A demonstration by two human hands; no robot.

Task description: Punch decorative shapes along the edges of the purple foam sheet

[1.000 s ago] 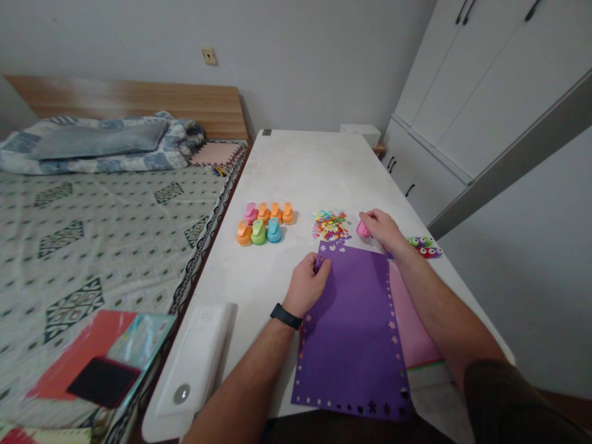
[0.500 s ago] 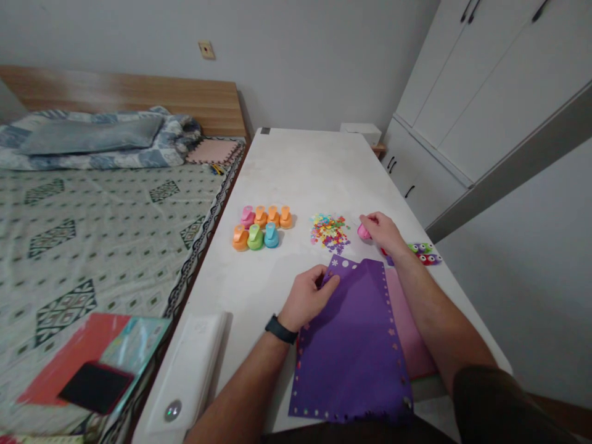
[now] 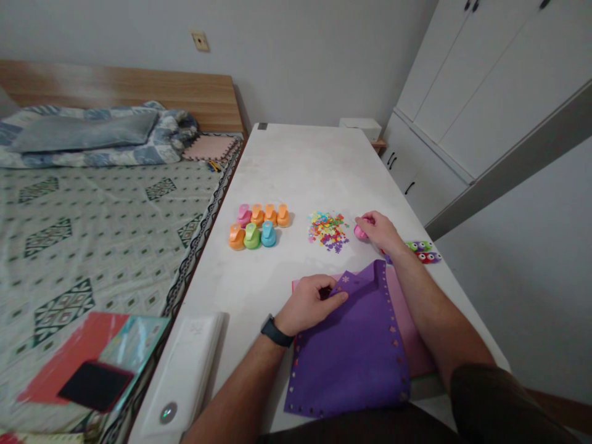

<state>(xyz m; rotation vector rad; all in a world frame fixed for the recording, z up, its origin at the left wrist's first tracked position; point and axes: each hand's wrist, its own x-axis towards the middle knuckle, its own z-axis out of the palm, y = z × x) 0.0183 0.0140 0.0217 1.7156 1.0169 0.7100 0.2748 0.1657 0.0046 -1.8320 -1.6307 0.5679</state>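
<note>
My left hand (image 3: 319,300) pinches the upper left corner of a purple sheet (image 3: 354,354), its edges lined with small punched shapes. The sheet's top edge is lifted and curls over. My right hand (image 3: 380,231) has its fingers closed on a pink craft punch (image 3: 362,229), partly covered by the fingers, at table height. Beside that punch lies a pile of colourful paper cutouts (image 3: 327,229), with purple ones at its near side. Under the purple sheet a pink sheet (image 3: 407,320) shows at the right.
Several craft punches stand in two rows at left, including a green one (image 3: 252,236) and a blue one (image 3: 268,235). A white device (image 3: 182,370) lies along the table's left edge. Owl-like decorations (image 3: 424,252) lie right of my forearm. A phone (image 3: 95,386) rests on the bed.
My left hand has drawn the purple sheet's upper corner slightly toward me and right, so its top edge bends more. The right hand stays nearly in place, with more of the pink punch showing.
</note>
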